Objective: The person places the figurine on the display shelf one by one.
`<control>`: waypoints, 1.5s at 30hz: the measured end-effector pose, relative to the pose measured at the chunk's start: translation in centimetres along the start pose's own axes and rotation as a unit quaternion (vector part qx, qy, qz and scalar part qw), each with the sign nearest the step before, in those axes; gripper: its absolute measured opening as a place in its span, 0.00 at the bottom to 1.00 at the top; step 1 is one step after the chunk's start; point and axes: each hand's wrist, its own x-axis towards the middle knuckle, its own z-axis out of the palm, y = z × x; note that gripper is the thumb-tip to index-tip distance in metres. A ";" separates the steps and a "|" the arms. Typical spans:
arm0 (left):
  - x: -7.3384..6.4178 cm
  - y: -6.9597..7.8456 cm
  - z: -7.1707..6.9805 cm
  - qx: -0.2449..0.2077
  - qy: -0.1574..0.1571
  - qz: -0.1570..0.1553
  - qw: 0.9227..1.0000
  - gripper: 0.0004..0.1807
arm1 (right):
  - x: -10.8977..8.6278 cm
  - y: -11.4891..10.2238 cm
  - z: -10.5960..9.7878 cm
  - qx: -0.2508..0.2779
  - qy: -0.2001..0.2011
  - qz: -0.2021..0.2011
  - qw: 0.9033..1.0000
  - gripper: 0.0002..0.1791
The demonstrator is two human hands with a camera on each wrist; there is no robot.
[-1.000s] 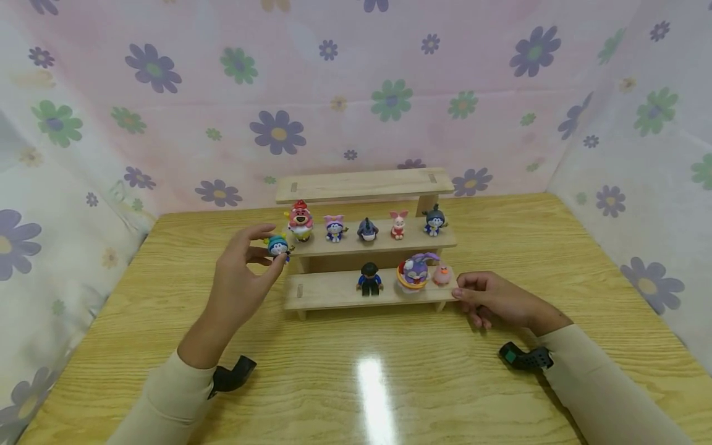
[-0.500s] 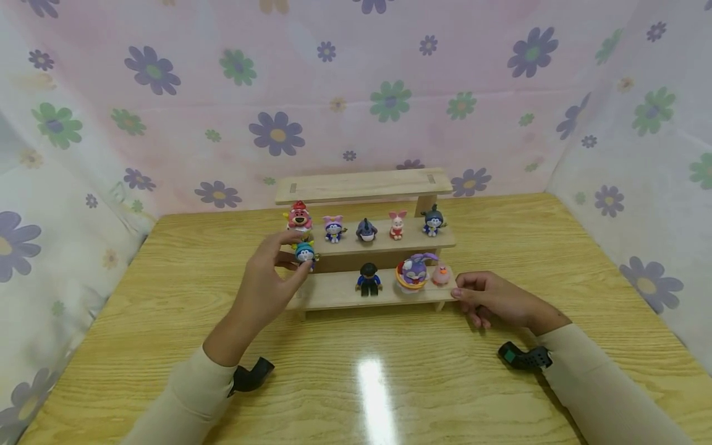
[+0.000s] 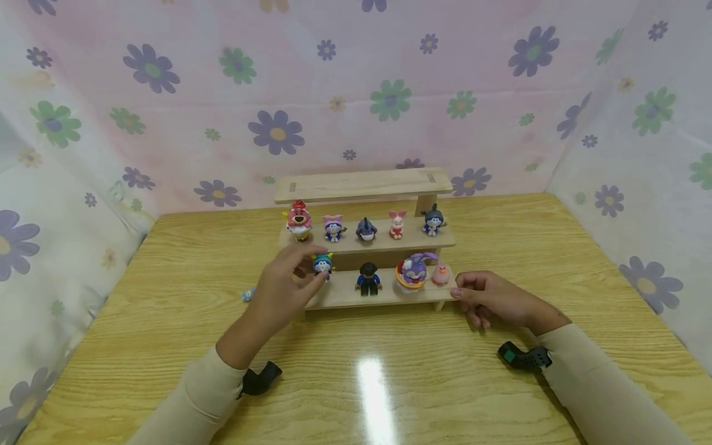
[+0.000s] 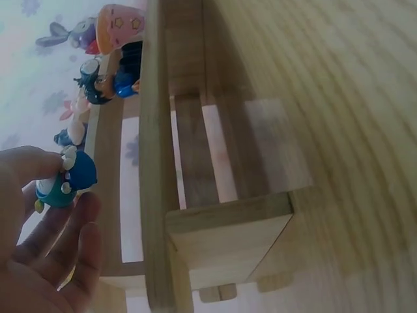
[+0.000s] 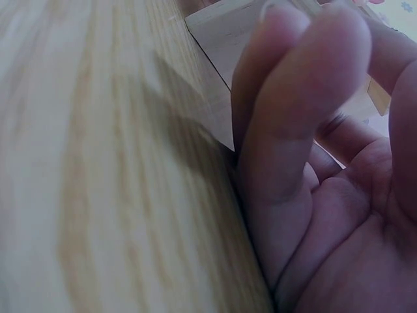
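Between thumb and fingers, my left hand (image 3: 283, 284) holds a small figurine (image 3: 322, 264) with a teal hat and yellow horns, over the left part of the lowest step of a wooden display stand (image 3: 340, 298). In the left wrist view the figurine (image 4: 66, 179) has a white face and blue body. To its right stands a toy figure (image 3: 369, 279) with black hair and blue sleeves. My right hand (image 3: 495, 298) grips the right end of the lowest step, thumb at its edge, other fingers curled beside and below it.
A purple rabbit toy (image 3: 414, 272) and a pink bird (image 3: 442, 274) stand at the lowest step's right. Several figurines line the middle step, including a pink bear (image 3: 300, 220) at its left end. A small blue item (image 3: 248, 295) lies on the table left of the stand.
My left hand has carried the teal-hatted figurine rightward and down, from beside the stand to over its lowest step. The small blue item on the table has come into view. My right hand stays put.
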 end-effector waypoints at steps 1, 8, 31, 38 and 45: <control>0.0 0.1 0.1 0.001 -0.005 0.000 1.000 0.21 | 0.0 0.0 0.0 0.001 0.000 0.000 1.000 0.20; -0.4 0.2 0.8 0.028 -0.045 -0.013 0.999 0.20 | -0.1 -0.1 0.1 0.004 0.002 0.002 1.000 0.19; -0.8 0.0 1.6 0.013 -0.082 -0.039 0.996 0.20 | 0.0 0.0 -0.1 -0.007 0.008 0.009 1.000 0.21; -0.8 0.0 1.7 0.031 -0.093 -0.057 0.994 0.19 | 0.1 0.0 -0.2 -0.012 0.011 0.008 1.000 0.21; -0.9 -0.1 1.4 0.033 -0.114 -0.075 0.990 0.26 | 0.0 0.0 0.0 -0.021 0.016 0.012 1.000 0.20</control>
